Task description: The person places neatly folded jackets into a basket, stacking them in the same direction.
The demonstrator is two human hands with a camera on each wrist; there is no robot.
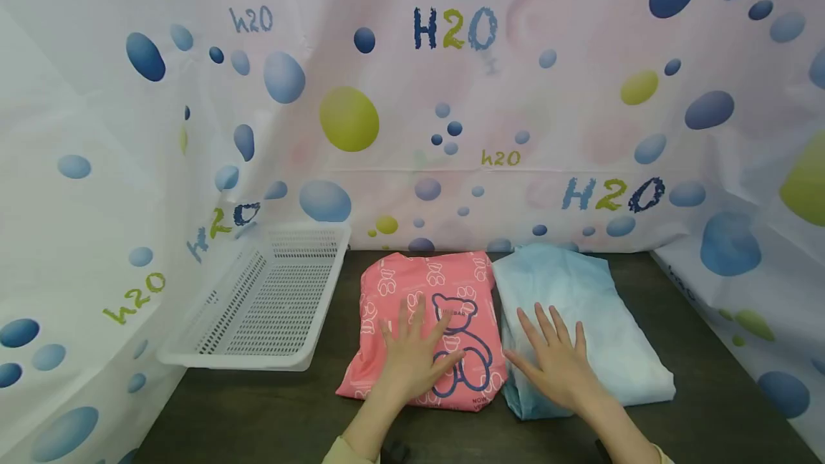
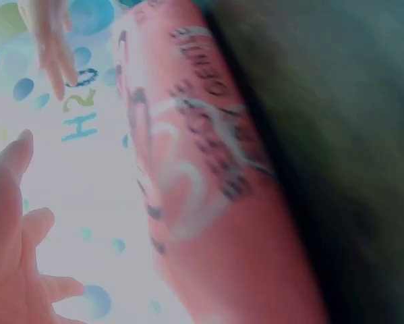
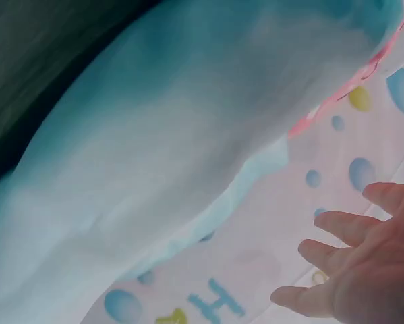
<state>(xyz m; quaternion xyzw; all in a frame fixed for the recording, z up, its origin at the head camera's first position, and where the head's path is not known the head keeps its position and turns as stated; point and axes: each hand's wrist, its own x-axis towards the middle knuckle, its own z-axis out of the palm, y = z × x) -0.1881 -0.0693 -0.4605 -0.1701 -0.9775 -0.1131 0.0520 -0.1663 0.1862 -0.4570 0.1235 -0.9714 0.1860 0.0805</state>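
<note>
A folded pink cloth (image 1: 387, 292) with a blue bear outline and white bear prints lies at the middle of the dark table. Over it, fingers spread, is my left hand (image 1: 412, 356); in the left wrist view this hand (image 2: 13, 250) shows a gap to the pink fabric (image 2: 208, 202). Just to the right lies a folded light-blue and white cloth (image 1: 625, 349). My right hand (image 1: 563, 367) is spread above its left part, and the right wrist view has that hand (image 3: 370, 263) apart from the blue fabric (image 3: 148, 162). Neither hand holds anything.
A white perforated plastic basket (image 1: 329, 292) stands at the left, against a white sheet (image 1: 399, 77) with blue and green dots that hangs behind and along both sides. The dark table top (image 1: 258, 414) shows in front of the basket.
</note>
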